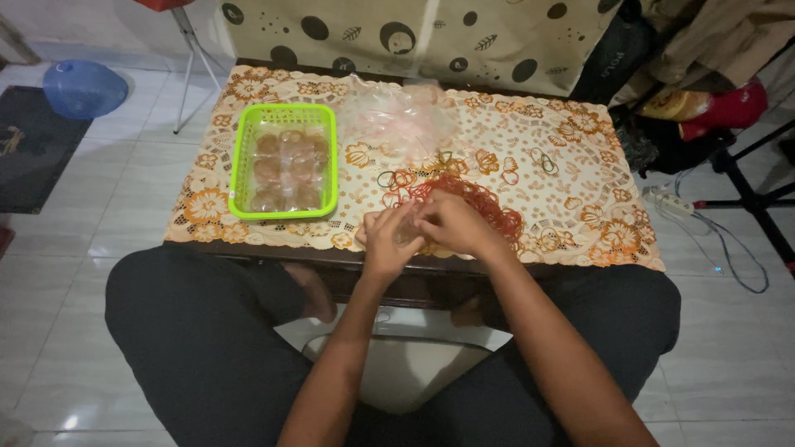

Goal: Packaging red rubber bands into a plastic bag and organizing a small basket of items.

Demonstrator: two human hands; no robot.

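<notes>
Head view: left hand (387, 238) and right hand (451, 223) meet at the worktop (580, 165) edge, fingers pinching a small clear bag (406, 232) beside red rubber bands (472, 199); keeping the neck gathered tightly seems advisable; green basket (286, 161) left.

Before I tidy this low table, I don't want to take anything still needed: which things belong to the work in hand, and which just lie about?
In use: left hand, right hand, rubber bands, plastic bags, green basket.
Lying about: blue bowl, power strip, dark mat.
</notes>
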